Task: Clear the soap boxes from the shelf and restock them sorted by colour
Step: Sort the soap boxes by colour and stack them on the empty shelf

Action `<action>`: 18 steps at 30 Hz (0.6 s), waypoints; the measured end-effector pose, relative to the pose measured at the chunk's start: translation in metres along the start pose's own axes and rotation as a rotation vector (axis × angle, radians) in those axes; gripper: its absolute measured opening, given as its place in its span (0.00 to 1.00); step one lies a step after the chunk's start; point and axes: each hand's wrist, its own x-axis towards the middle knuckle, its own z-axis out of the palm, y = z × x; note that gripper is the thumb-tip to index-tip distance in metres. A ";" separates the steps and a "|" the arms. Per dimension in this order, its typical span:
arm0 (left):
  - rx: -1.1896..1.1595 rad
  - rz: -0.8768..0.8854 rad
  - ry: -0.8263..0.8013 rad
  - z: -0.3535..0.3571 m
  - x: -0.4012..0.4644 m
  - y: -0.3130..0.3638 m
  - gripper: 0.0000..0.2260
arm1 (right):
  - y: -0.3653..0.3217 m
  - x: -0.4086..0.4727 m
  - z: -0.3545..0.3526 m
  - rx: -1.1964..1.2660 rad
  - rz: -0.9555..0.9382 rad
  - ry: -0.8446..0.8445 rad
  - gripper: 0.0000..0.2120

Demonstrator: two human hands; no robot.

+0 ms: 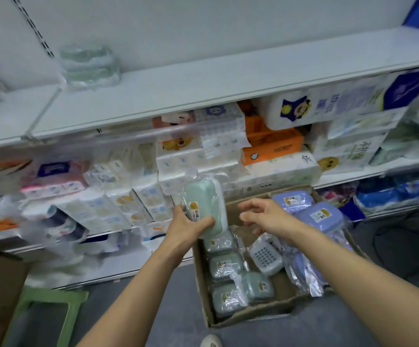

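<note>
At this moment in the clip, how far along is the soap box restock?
Clearing looks done: the top shelf is nearly bare, and green and blue soap boxes fill the cardboard box. In hand: the left hand grips a green soap box; the right hand hovers open. Left: nearly all restocking.

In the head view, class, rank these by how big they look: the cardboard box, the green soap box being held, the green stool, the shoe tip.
1. cardboard box
2. green stool, partly cut off
3. green soap box, nearer the camera, so unsure against the stool
4. shoe tip
</note>
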 end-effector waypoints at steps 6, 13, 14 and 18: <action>-0.135 -0.097 -0.021 0.014 0.020 -0.034 0.29 | 0.078 0.031 0.001 -0.133 0.242 0.112 0.09; -0.373 -0.303 -0.128 0.054 0.057 -0.102 0.31 | 0.203 0.064 0.011 0.035 0.691 0.326 0.16; -0.394 -0.324 -0.128 0.059 0.062 -0.110 0.35 | 0.214 0.069 0.016 0.142 0.709 0.358 0.16; -0.413 -0.352 -0.156 0.076 0.083 -0.139 0.38 | 0.265 0.101 0.032 0.436 0.789 0.469 0.19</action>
